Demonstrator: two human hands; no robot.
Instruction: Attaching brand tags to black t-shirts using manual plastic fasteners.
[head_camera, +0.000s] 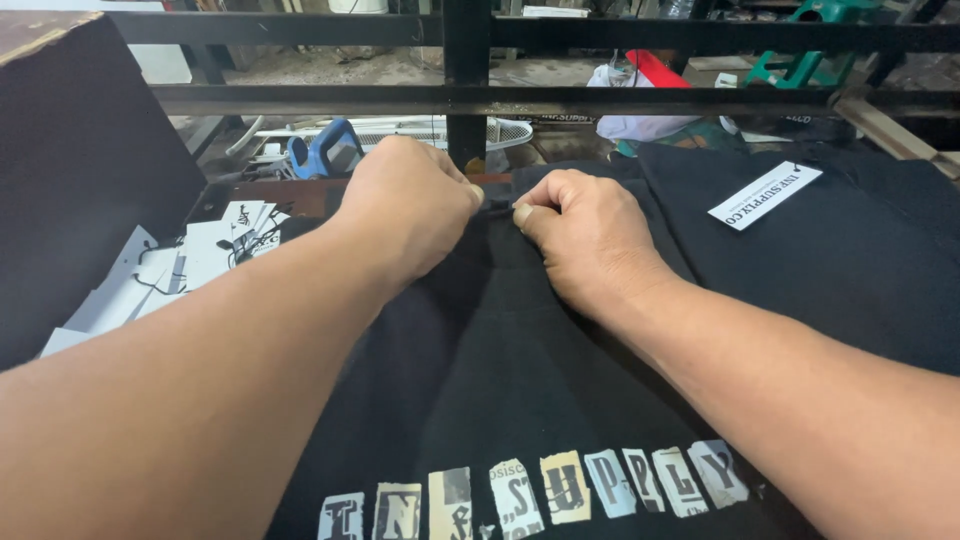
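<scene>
Pinching together, left hand and right hand fingers closed on the black shirt collar edge, right between them.

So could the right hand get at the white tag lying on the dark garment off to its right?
Probably yes. The right hand pinches the black shirt at its collar, and the white tag lies flat on the dark garment with nothing between them.
</scene>
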